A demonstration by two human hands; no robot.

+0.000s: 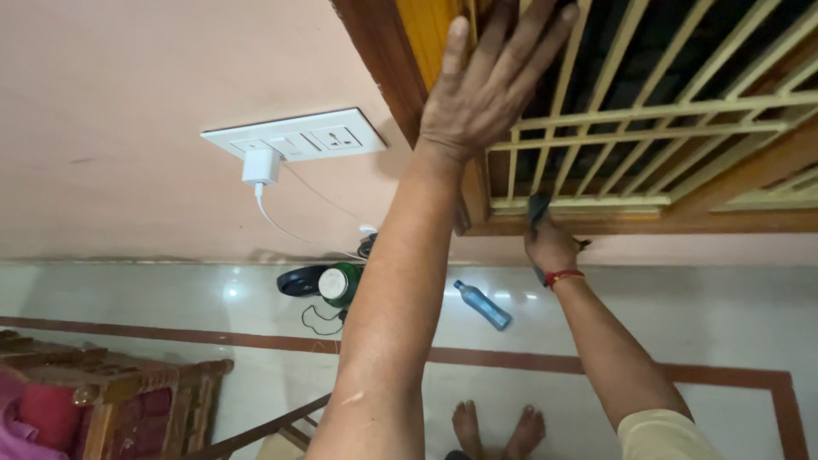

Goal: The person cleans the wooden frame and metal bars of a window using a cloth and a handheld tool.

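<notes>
My left hand point(481, 85) is raised, its fingers spread flat against the pale yellow metal grille point(648, 111) of a wooden-framed window point(767, 166). Lower down, my right hand point(551, 247), with a red thread around the wrist, is closed on a small dark object point(538, 209) pressed against the bottom rail of the window frame. What the dark object is cannot be told. My bare feet point(498, 430) stand on the floor below.
A white switch and socket plate point(298, 136) on the pink wall holds a white charger point(261, 166) with a trailing cable. On the tiled floor lie a blue bottle point(482, 304), a green and white round device point(336, 284) and carved wooden furniture point(111, 400).
</notes>
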